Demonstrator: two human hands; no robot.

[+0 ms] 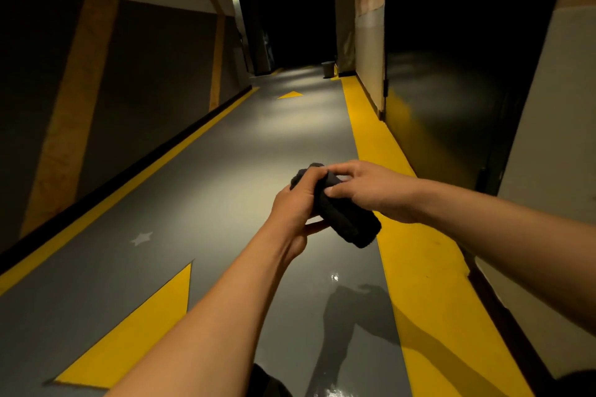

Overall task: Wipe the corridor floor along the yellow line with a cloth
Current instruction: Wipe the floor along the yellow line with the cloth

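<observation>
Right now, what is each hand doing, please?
Left hand: holds the dark cloth, fingers curled round it.
Right hand: pinches the same cloth, above the floor.

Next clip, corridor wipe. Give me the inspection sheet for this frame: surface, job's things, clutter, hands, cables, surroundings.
Surface: glossy grey floor, wide yellow line along its right edge, narrower yellow line at left; yellow arrows and a pale star painted on it.
Job's things: dark cloth, bunched, held above the floor.
Clutter: small bin at the far end.
Hands: left hand and right hand both grip the cloth.
Cables: nothing seen.
Surroundings: dim corridor, dark doorway on the right.
</observation>
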